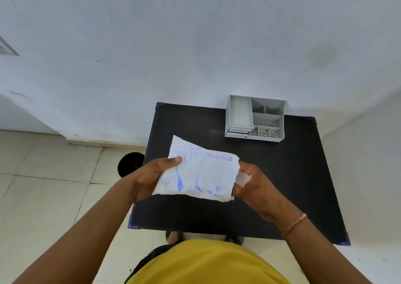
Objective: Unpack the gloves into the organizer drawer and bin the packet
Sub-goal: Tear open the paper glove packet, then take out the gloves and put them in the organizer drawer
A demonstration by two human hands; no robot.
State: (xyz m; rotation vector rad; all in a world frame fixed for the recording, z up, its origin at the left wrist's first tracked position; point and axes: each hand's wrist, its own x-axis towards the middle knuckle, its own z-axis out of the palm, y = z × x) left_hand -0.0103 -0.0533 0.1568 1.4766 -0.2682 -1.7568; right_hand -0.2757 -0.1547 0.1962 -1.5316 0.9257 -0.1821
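A white glove packet [201, 171] with blue print is held above the black table [282, 175]. My left hand [152, 175] grips its left edge, thumb on top. My right hand [251, 186] is at the packet's right end, fingers closed on a thin white sheet [243, 178] that sticks out of the opening. The grey organizer [256, 119] stands at the table's far right by the wall, with its long drawer compartment [239, 113] at its left side and nothing visible inside.
A black round bin [130, 163] stands on the tiled floor just left of the table. The white wall runs behind the table. My feet show under the table's near edge.
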